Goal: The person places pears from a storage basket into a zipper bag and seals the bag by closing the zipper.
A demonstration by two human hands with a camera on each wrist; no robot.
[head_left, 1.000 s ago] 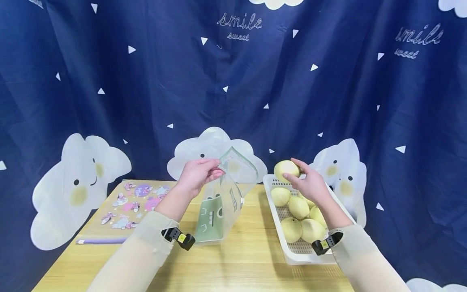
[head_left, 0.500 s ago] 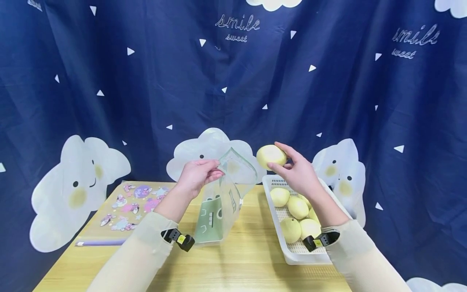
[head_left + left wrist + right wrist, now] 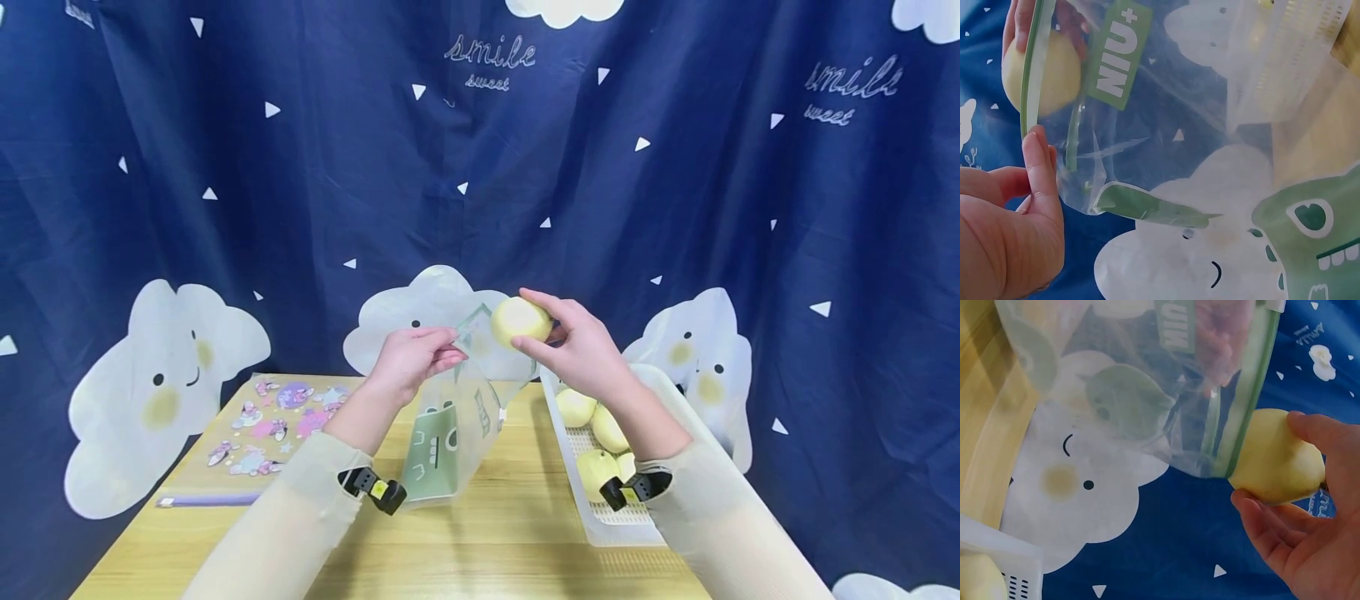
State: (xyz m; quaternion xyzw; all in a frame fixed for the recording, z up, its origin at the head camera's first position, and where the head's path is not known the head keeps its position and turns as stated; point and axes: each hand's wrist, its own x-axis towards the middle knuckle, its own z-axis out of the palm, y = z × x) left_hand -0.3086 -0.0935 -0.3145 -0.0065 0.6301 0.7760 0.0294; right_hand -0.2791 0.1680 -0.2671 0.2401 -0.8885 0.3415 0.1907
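Note:
My left hand (image 3: 415, 360) pinches the green-edged rim of a clear zip bag (image 3: 1166, 125) printed with a green cartoon face. The bag hangs with its mouth partly spread and its bottom at the table. At the bag's mouth, my right hand (image 3: 577, 342) holds a pale yellow pear (image 3: 520, 323) between thumb and fingers. In the right wrist view the pear (image 3: 1279, 456) lies against or just behind the bag's green edge; whether it touches I cannot tell. Several more pears (image 3: 574, 408) lie in a white plastic basket (image 3: 581, 508) below my right forearm, which hides part of them.
A tan sheet with colourful stickers (image 3: 266, 429) lies on the wooden table (image 3: 495, 533) at the left. Along its front edge runs a purple strip (image 3: 210, 500). A dark blue curtain (image 3: 337, 167) with white clouds hangs behind the table.
My right hand has carried the pear up and leftward from above the basket to the bag's mouth. My left hand and the bag have stayed nearly in place.

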